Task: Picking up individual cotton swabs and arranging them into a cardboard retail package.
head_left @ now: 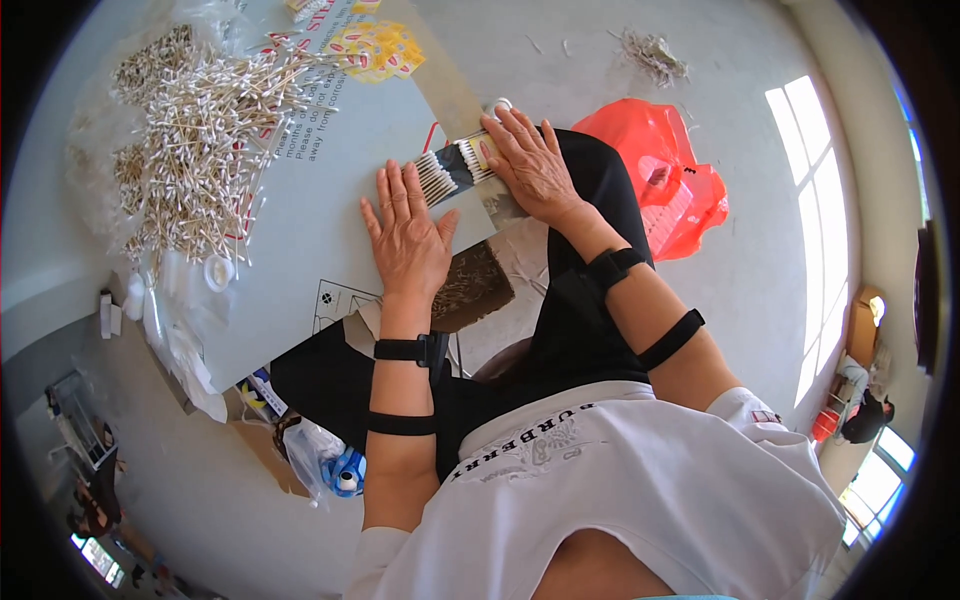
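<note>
My left hand (pixel 410 240) lies flat on the grey-green board, its fingers stretched out. Its fingertips touch the end of a neat row of cotton swabs (pixel 434 178) laid side by side. Against the right part of a small clear packet with a yellow-and-white label (pixel 480 155), my right hand (pixel 532 168) rests with straight fingers, covering some of it. White swab tips show at the packet's left side. Past my right fingertips is a small round white object (pixel 499 105). A large loose heap of cotton swabs (pixel 205 150) spreads over the board's left side.
The board (pixel 320 220) reaches over my lap. Yellow printed packets (pixel 380 50) lie at its far end, with a round white lid (pixel 217 272) at its left. Below sits an open carton (pixel 475 285). A red plastic bag (pixel 660 180) and scraps (pixel 652 58) lie on the floor.
</note>
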The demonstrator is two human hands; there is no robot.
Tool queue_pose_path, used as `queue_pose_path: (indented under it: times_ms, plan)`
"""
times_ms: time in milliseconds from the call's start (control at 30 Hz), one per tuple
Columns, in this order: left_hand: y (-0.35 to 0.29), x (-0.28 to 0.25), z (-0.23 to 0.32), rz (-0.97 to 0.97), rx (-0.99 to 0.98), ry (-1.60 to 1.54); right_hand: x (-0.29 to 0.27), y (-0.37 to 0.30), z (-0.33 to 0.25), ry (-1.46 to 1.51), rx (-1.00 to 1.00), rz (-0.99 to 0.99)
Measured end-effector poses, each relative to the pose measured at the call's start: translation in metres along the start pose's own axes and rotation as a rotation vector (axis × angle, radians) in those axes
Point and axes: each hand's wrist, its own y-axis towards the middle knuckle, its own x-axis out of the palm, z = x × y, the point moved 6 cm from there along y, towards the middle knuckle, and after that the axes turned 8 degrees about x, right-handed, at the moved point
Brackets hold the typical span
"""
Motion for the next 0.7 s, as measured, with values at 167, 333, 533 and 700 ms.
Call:
queue_pose_path:
  times_ms: [167,333,533,700]
  plan:
    - [0.014,0.007,0.019,-0.011,0.044,-0.031,0.004,0.000,0.002,0.095,0.027,-0.021]
    - [0.021,0.008,0.028,-0.013,0.069,-0.030,0.002,0.000,0.003,0.099,0.027,-0.027]
    - [0.028,0.012,0.036,0.013,0.099,-0.043,0.000,0.000,0.000,0.082,0.002,-0.023]
    - [0.035,0.002,0.025,0.248,0.093,-0.401,-0.016,0.009,0.038,0.610,0.243,0.316]
